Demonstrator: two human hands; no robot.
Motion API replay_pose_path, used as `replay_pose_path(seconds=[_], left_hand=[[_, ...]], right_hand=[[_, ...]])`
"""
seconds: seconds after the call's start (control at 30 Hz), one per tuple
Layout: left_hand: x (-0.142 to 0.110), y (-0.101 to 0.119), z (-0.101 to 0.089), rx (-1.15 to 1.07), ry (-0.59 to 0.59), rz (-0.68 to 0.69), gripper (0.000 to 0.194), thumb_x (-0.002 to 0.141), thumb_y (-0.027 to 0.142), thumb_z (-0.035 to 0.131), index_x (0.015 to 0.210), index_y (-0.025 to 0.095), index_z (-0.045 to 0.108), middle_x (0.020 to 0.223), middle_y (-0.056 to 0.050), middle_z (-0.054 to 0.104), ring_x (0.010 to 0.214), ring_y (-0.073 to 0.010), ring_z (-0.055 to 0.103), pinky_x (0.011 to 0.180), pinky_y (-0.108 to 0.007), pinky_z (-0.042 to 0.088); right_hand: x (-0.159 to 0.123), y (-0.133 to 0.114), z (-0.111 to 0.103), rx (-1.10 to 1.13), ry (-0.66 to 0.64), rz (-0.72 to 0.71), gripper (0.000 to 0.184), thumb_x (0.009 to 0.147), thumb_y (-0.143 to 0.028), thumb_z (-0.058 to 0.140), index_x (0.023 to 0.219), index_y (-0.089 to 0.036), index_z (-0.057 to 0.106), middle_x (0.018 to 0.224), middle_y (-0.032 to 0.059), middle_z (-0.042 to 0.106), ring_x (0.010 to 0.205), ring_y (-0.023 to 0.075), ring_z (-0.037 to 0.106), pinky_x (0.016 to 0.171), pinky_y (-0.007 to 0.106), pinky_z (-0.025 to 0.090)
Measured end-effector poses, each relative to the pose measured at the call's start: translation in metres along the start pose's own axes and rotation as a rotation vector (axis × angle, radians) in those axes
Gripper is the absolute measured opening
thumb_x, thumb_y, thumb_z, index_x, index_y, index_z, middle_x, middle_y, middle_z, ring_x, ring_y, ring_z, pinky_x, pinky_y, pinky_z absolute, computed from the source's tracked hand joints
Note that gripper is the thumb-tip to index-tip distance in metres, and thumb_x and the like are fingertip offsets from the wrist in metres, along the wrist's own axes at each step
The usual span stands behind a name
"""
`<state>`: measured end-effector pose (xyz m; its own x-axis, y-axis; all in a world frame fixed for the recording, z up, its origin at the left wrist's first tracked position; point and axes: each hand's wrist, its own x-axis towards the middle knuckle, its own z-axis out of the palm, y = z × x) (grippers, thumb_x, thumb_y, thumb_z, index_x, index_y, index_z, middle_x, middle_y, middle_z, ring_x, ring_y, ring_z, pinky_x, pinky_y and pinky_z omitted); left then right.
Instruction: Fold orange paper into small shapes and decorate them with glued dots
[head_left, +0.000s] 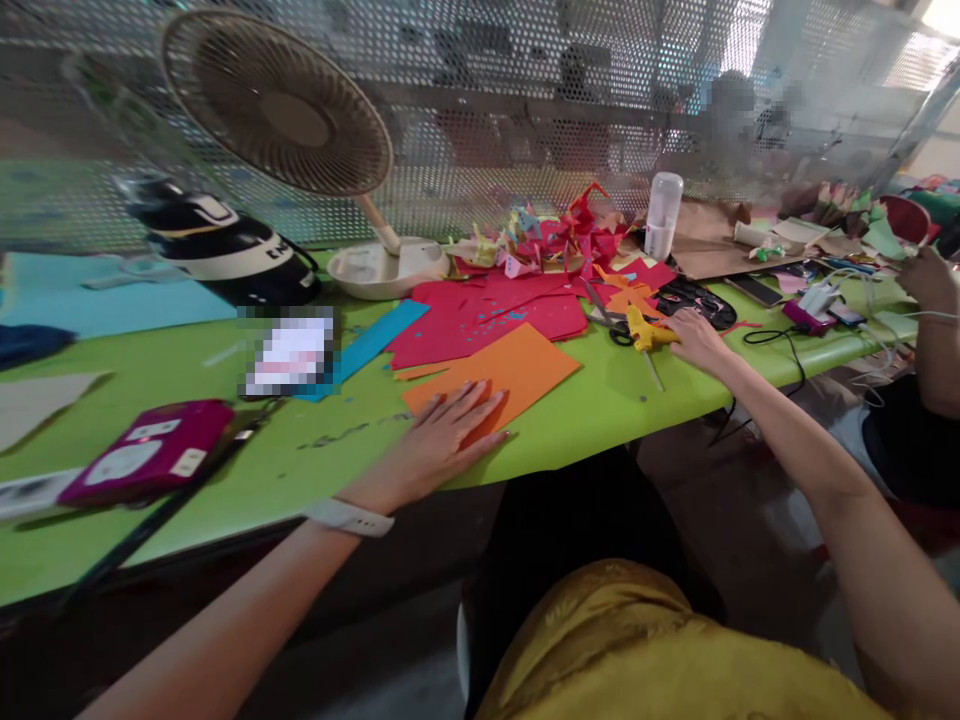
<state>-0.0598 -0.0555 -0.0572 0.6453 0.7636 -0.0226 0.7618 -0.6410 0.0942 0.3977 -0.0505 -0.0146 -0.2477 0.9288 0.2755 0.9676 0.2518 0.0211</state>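
My left hand [450, 430] lies flat with fingers spread on a sheet of orange paper [525, 375] near the table's front edge. My right hand [701, 342] has its fingers closed at the right end of a yellow glue gun [646, 330]; the fingertips are partly hidden. A thin pale stick [652, 370] shows below the glue gun. Scissors [619, 332] with dark handles lie just left of it. Behind the orange sheet are red paper sheets [480, 310] sprinkled with small blue scraps. A blue paper strip [382, 340] lies to their left.
A fan [292, 120] and a black bottle [232, 250] stand at the back left. Before them are a blurred-out bright item [291, 352] and a magenta box [150, 450]. Folded paper pieces [555, 240] are heaped behind. A clear bottle [664, 215] stands beyond. Another person's arm [934, 300] is far right.
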Motion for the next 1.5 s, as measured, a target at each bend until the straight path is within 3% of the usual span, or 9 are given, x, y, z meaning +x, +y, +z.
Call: replay_pose_path(seconds=[0.23, 0.33, 0.57, 0.73, 0.9, 1.07, 1.23, 1.33, 1.5], left_hand=[[-0.001, -0.002, 0.002, -0.005, 0.028, 0.024, 0.076, 0.099, 0.067, 0.022, 0.160, 0.023, 0.029, 0.167, -0.009, 0.023, 0.155, -0.0292, 0.019, 0.124, -0.050, 0.015], [-0.001, -0.002, 0.001, -0.014, 0.029, 0.033, 0.076, 0.098, 0.068, 0.023, 0.160, 0.023, 0.029, 0.167, -0.009, 0.024, 0.155, -0.0298, 0.020, 0.124, -0.051, 0.015], [-0.001, 0.000, 0.000, -0.019, 0.028, 0.007, 0.080, 0.097, 0.070, 0.019, 0.159, 0.021, 0.032, 0.167, -0.011, 0.024, 0.155, -0.0289, 0.019, 0.124, -0.050, 0.015], [-0.001, -0.001, 0.000, -0.034, 0.042, 0.024, 0.076, 0.098, 0.068, 0.024, 0.159, 0.023, 0.032, 0.166, -0.012, 0.025, 0.154, -0.0309, 0.021, 0.123, -0.052, 0.017], [-0.002, -0.002, 0.000, -0.037, 0.040, 0.027, 0.078, 0.097, 0.070, 0.022, 0.159, 0.022, 0.031, 0.166, -0.011, 0.024, 0.155, -0.0300, 0.021, 0.124, -0.051, 0.017], [-0.001, 0.000, 0.002, -0.018, 0.049, 0.012, 0.080, 0.097, 0.071, 0.020, 0.158, 0.020, 0.033, 0.166, -0.011, 0.025, 0.155, -0.0295, 0.021, 0.124, -0.050, 0.017], [-0.002, 0.001, 0.001, -0.008, 0.064, 0.027, 0.077, 0.098, 0.069, 0.024, 0.159, 0.023, 0.032, 0.166, -0.009, 0.025, 0.154, -0.0296, 0.023, 0.124, -0.050, 0.017], [-0.002, 0.003, -0.001, -0.002, 0.053, 0.011, 0.077, 0.098, 0.068, 0.023, 0.158, 0.022, 0.032, 0.166, -0.009, 0.026, 0.154, -0.0286, 0.022, 0.124, -0.049, 0.017], [-0.003, 0.008, -0.005, -0.001, 0.037, 0.008, 0.078, 0.098, 0.069, 0.019, 0.159, 0.021, 0.031, 0.167, -0.009, 0.025, 0.155, -0.0267, 0.020, 0.124, -0.048, 0.014]], right_hand=[[-0.018, 0.008, -0.009, 0.022, 0.114, -0.015, 0.045, 0.097, -0.014, 0.037, 0.132, -0.021, 0.064, 0.124, 0.0105, 0.065, 0.119, 0.0254, 0.054, 0.105, 0.041, 0.045], [-0.029, 0.034, -0.016, 0.056, 0.177, 0.055, 0.045, 0.094, -0.014, 0.043, 0.131, -0.020, 0.066, 0.125, 0.0115, 0.067, 0.121, 0.0280, 0.055, 0.108, 0.047, 0.043], [-0.053, 0.100, -0.015, 0.139, 0.376, 0.303, 0.037, 0.086, -0.019, 0.053, 0.119, -0.013, 0.070, 0.117, 0.0160, 0.070, 0.113, 0.0282, 0.061, 0.101, 0.043, 0.048], [-0.058, 0.111, -0.005, 0.148, 0.292, 0.293, 0.034, 0.084, -0.019, 0.055, 0.114, -0.014, 0.070, 0.115, 0.0163, 0.071, 0.110, 0.0284, 0.063, 0.099, 0.042, 0.048], [-0.055, 0.112, -0.001, 0.157, 0.206, 0.232, 0.036, 0.082, -0.019, 0.053, 0.114, -0.015, 0.071, 0.116, 0.0158, 0.070, 0.112, 0.0289, 0.062, 0.100, 0.044, 0.047], [-0.051, 0.106, -0.012, 0.149, 0.132, 0.225, 0.049, 0.073, -0.013, 0.050, 0.118, -0.017, 0.070, 0.121, 0.0131, 0.069, 0.116, 0.0284, 0.060, 0.103, 0.045, 0.046], [-0.034, 0.066, -0.021, 0.058, 0.216, 0.162, 0.039, 0.080, -0.021, 0.054, 0.116, -0.017, 0.072, 0.119, 0.0127, 0.070, 0.114, 0.0289, 0.060, 0.104, 0.045, 0.044], [-0.019, 0.037, -0.019, -0.012, 0.131, 0.078, 0.038, 0.084, -0.029, 0.056, 0.117, -0.018, 0.071, 0.121, 0.0123, 0.068, 0.117, 0.0292, 0.057, 0.106, 0.045, 0.040], [0.002, 0.011, -0.022, -0.164, -0.058, 0.086, 0.033, 0.080, -0.025, 0.061, 0.109, -0.015, 0.072, 0.113, 0.0149, 0.067, 0.112, 0.0325, 0.055, 0.100, 0.046, 0.039]])
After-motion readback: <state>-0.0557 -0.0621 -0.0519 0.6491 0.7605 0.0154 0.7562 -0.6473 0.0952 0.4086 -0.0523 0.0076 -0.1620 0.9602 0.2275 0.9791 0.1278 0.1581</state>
